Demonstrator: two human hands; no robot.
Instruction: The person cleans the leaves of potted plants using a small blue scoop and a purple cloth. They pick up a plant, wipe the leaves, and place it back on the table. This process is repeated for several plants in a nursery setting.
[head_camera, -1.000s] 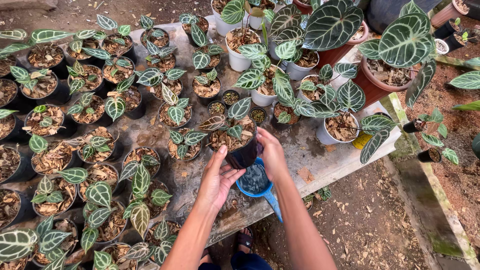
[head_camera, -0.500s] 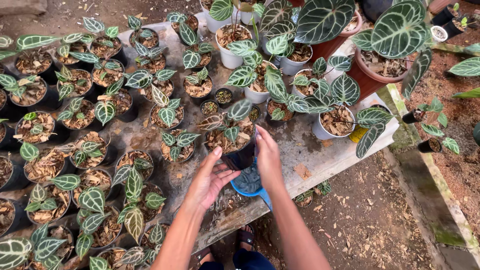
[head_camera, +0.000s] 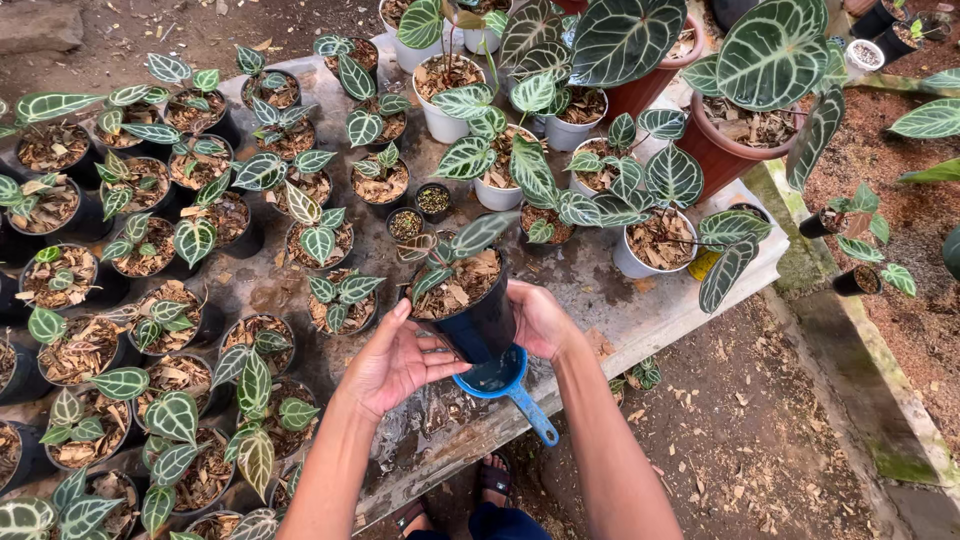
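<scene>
I am looking down on a low, wet grey bench (head_camera: 640, 310) set on bare brown dirt strewn with dry leaf bits; my sandalled feet show under its near edge. The bench is crowded with small black pots of dark green, white-veined leaves, thickest toward the left side, while white pots (head_camera: 645, 245) and two terracotta pots (head_camera: 725, 150) with much larger veined leaves stand along the far right corner. A mossy concrete curb (head_camera: 830, 330) runs past the right end.

Near the front edge I hold a black pot (head_camera: 478, 315) lifted off the bench and tilted, its top filled with dry brown leaf mulch and a few veined leaves rising from it. My left hand (head_camera: 395, 360) lies open against the pot's left side, fingers (head_camera: 440, 370) spread and reaching under its base. My right hand (head_camera: 540, 320) is wrapped around the right side of the pot. Directly beneath the pot sits a blue plastic scoop (head_camera: 505, 385) with water in it, its handle pointing over the bench's near edge.
</scene>
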